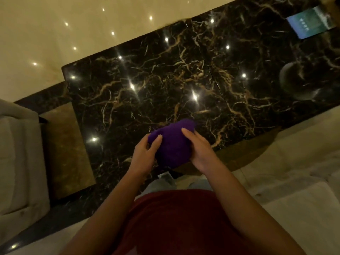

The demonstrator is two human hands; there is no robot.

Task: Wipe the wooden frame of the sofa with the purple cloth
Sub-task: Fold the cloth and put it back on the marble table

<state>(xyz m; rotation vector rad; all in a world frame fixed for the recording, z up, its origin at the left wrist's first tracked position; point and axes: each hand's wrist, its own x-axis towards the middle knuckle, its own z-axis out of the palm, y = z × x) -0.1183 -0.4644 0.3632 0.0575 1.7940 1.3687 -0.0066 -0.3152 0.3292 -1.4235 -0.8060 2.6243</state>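
Honestly, still prep stage: left hand [145, 153] and right hand [199, 150] both gripped the bunched purple cloth [172, 142] over the near edge of the marble table [165, 74]. Next, carry it to the sofa. A grey seat [16, 153] was cut off left; no wooden frame showed.

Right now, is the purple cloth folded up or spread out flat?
Bunched up, not spread. The purple cloth is a compact wad held between the left hand and right hand, above the marble table.
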